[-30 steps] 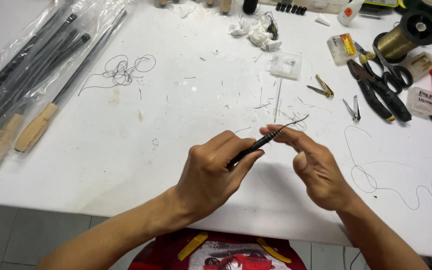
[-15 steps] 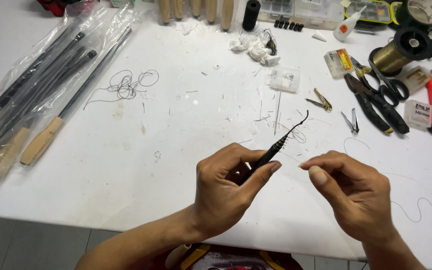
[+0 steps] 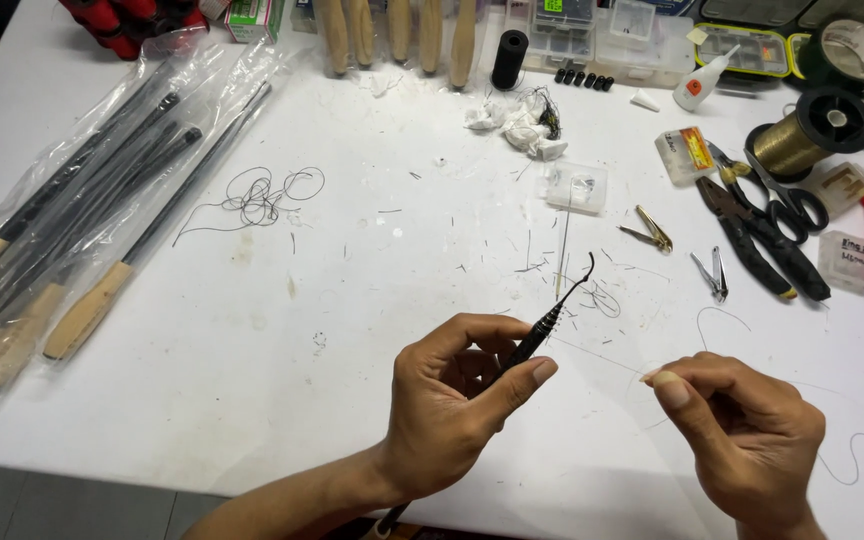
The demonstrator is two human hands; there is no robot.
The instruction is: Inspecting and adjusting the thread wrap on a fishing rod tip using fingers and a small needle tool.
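Left hand (image 3: 452, 405) lower centre, clamped on thin black rod (image 3: 552, 315). Right hand (image 3: 742, 440) lower right, fingertips pinched together on fine line (image 3: 722, 312).

What we count on the desk (image 3: 372, 400)

We count two hands, left (image 3: 452, 405) and right (image 3: 747, 440), one black rod tip (image 3: 552, 315), four cork handles (image 3: 397, 35) standing at the back, two nail clippers (image 3: 647, 232), one gold thread spool (image 3: 802, 135), and one glue bottle (image 3: 700, 85).

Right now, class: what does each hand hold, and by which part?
The left hand pinches a thin black rod near its tip end, between thumb and fingers. The right hand pinches a fine line; where exactly cannot be told.
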